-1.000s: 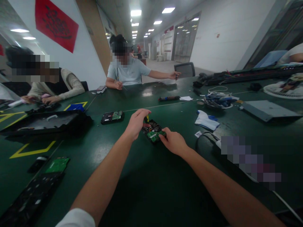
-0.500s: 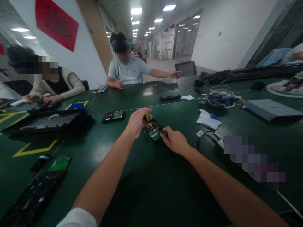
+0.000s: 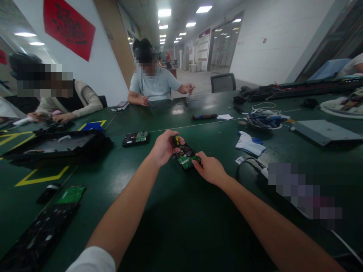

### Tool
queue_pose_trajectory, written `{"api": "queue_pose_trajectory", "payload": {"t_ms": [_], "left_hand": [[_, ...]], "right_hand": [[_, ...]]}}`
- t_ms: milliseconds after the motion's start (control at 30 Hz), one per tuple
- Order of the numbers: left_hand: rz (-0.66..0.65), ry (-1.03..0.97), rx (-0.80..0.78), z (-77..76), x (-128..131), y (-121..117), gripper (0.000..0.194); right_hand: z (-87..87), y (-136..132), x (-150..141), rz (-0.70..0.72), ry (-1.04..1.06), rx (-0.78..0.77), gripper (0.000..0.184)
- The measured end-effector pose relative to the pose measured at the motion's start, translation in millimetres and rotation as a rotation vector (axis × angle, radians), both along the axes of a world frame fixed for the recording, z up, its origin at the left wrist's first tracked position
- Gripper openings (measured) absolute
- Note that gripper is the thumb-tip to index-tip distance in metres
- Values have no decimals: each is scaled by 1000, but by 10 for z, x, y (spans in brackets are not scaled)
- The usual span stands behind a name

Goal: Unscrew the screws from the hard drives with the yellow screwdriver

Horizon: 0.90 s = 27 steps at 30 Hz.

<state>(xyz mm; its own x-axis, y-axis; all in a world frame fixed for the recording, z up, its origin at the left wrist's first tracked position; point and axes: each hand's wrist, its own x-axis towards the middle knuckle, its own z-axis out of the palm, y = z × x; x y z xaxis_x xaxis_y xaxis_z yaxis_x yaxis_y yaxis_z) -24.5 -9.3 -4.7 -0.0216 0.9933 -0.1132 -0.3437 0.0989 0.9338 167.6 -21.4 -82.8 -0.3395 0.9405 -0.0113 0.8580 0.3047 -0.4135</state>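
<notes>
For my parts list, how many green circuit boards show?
3: the middle board, touched by the right hand; the far board, on a black drive to its left; the near-left board. More may be hidden.

the left hand (image 3: 167, 146) grips a yellow-and-black tool (image 3: 176, 141) above the open hard drive (image 3: 185, 156)

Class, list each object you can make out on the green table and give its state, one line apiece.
Drive in hand: underside up, green circuit board showing, steadied by the right hand
Yellow-and-black tool: gripped in the left hand
Other drive: lying flat, untouched
Black tray: open side up
White-and-blue glove: lying flat, unworn
</notes>
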Motion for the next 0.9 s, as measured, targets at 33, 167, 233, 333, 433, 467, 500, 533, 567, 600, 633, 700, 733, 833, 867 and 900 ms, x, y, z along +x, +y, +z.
{"api": "queue_pose_trajectory", "payload": {"t_ms": [33,167,233,333,433,467,500,533,567,600,633,700,733,833,867,900], "left_hand": [[-3,-48,-30,3,1,6,12],[89,35,31,-29,-12,35,14],[124,164,98,-45,-9,28,17],[76,218,119,-46,24,0,20],[11,109,56,-45,60,-8,17],[10,67,39,-48,66,-4,16],[24,43,36,-54,68,3,15],[49,50,55,-61,66,10,14],[85,89,89,-68,63,15,14],[123,150,132,-73,58,18,15],[152,218,172,-76,53,17,17],[150,300,212,-73,46,10,21],[115,290,198,-69,45,5,22],[8,138,82,-56,44,6,20],[-4,80,46,-54,43,10,17],[-3,36,21,-54,42,16,15]], "right_hand": [[3,0,-2,-6,-7,-4,31],[1,6,-10,-21,-36,-6,32],[-17,16,-8,-20,-22,-5,33],[-55,37,4,-61,4,-3,40],[-74,49,16,-74,5,5,39],[-72,48,18,-64,1,8,35],[-65,45,18,-51,-1,11,33],[-53,40,17,-41,-2,13,31],[-39,34,15,-33,-2,13,30],[-23,26,11,-25,0,7,30],[-7,17,7,-20,1,1,30],[19,-2,-3,-20,-10,3,31],[26,-10,-7,-22,-21,13,31],[26,-26,-15,-19,-59,57,30],[23,-28,-15,-16,-66,66,29],[19,-27,-16,-17,-70,69,29]]}}
